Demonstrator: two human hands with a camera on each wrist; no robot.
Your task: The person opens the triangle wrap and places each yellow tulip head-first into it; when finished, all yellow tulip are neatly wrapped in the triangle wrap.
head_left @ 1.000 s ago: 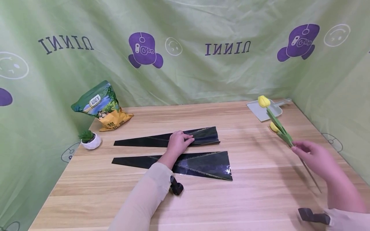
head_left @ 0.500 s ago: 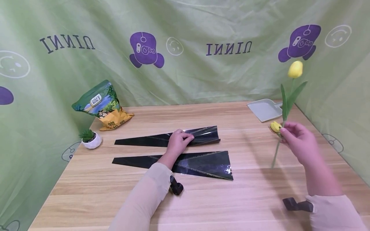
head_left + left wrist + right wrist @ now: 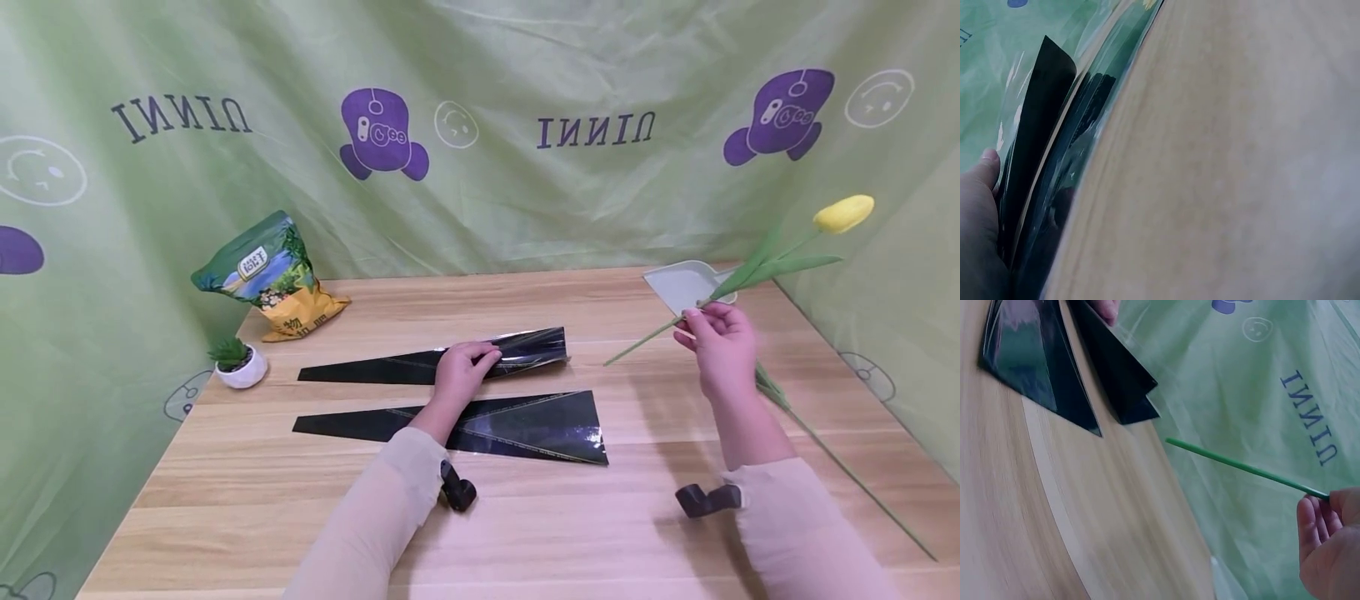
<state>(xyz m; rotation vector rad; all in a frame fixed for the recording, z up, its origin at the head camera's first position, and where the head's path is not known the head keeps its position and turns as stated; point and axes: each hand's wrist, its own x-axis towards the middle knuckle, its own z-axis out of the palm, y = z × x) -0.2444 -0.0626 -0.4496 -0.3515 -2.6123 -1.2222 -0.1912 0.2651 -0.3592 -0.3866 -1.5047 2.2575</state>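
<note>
Above the right half of the wooden table (image 3: 675,517), the right hand (image 3: 718,342) pinches the stem of a yellow artificial tulip (image 3: 842,214) between thumb and fingertips, holding it clear of the surface. The tulip's long axis runs from the bloom at about 2 o'clock of the hand to the bare stem tip at about 8 o'clock, so the cut end points toward the black sleeves. The far black cellophane sleeve (image 3: 480,360) lies at 9 o'clock of the right hand, well apart, long axis left-right, wide mouth toward the right, narrow point toward the left. The left hand (image 3: 459,373) sits on it near mid-length, fingers curled over the upper layer; the left wrist view shows that layer lifted off the lower one, thumb (image 3: 988,167) against the film. The right wrist view shows the stem (image 3: 1244,467) in the air, not touching the sleeve mouth (image 3: 1125,387). The left hand is the one at the sleeve, the right is the only one on the flower. A second black sleeve (image 3: 517,427) lies just nearer, parallel, untouched. Bare wood lies between stem tip and sleeve mouth. A second tulip stem (image 3: 840,467) lies on the table at 5 o'clock of the right hand, a grey dustpan (image 3: 678,285) at 11 o'clock near the back edge. A snack bag (image 3: 270,275) and small potted plant (image 3: 238,363) sit far left.
</note>
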